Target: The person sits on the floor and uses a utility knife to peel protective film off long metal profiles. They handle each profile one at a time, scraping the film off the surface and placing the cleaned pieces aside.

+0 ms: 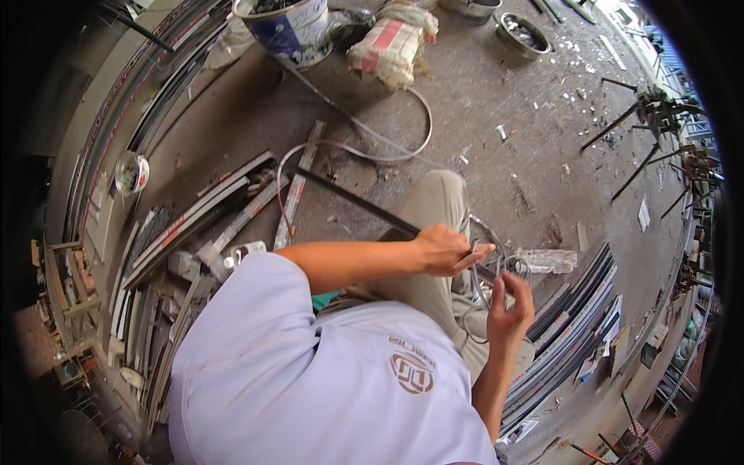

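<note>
A long dark bar [353, 198] lies slantwise across my lap, passing beneath my left hand [443, 251]. That hand is closed at the bar, on a thin grey flexible strip, with its index finger reaching out to the right. Loose loops of the grey strip [496, 246] hang between my two hands, over my bent leg. My right hand [511, 307] is raised beside the loops, its thumb and curled fingers closed near the strip. The exact grip of both hands is partly hidden by the fingers and the tangled loops.
Stacked long profiles [570, 329] lie to my right, and more profiles [198, 217] to my left. Ahead are a blue-and-white bucket [298, 35], a wrapped bundle [390, 48] and a round metal pan [523, 36]. A pale strip [372, 158] curls over the littered floor.
</note>
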`<action>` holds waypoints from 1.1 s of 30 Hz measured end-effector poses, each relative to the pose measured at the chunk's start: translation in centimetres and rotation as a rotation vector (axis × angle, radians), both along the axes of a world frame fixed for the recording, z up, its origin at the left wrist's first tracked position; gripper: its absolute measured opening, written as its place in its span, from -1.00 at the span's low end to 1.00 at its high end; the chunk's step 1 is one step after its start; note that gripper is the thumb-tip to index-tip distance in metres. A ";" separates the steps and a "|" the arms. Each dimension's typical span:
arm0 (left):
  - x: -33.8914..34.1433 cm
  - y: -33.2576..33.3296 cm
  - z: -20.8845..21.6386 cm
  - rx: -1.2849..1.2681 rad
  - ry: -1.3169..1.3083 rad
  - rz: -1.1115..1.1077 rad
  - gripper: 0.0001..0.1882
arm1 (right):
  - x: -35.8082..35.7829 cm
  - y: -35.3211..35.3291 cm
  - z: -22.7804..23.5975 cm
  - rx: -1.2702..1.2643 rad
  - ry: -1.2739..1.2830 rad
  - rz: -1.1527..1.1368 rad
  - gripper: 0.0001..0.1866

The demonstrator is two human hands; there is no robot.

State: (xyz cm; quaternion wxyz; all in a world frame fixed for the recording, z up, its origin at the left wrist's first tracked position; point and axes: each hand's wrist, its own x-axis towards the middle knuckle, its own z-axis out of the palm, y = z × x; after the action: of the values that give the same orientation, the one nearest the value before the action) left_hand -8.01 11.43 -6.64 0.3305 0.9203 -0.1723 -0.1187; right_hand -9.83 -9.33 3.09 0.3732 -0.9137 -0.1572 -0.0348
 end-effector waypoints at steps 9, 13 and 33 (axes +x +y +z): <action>-0.5 -0.4 -2.6 -0.064 -0.147 0.031 -0.50 | 2.2 2.8 -4.7 0.120 0.126 0.229 -0.79; -0.5 -0.4 -2.5 0.010 -0.088 -0.005 -0.50 | 2.3 2.7 -4.9 0.051 0.098 0.260 -0.77; 0.4 -0.3 -0.7 0.087 0.034 -0.129 -0.05 | 3.8 -20.9 3.9 0.218 -0.262 -0.481 -0.75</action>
State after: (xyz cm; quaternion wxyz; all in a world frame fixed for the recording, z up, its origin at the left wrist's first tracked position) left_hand -7.61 11.18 -7.32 0.2849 0.9186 -0.2203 -0.1627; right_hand -6.04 -30.19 7.01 0.4268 -0.8668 0.0219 -0.2567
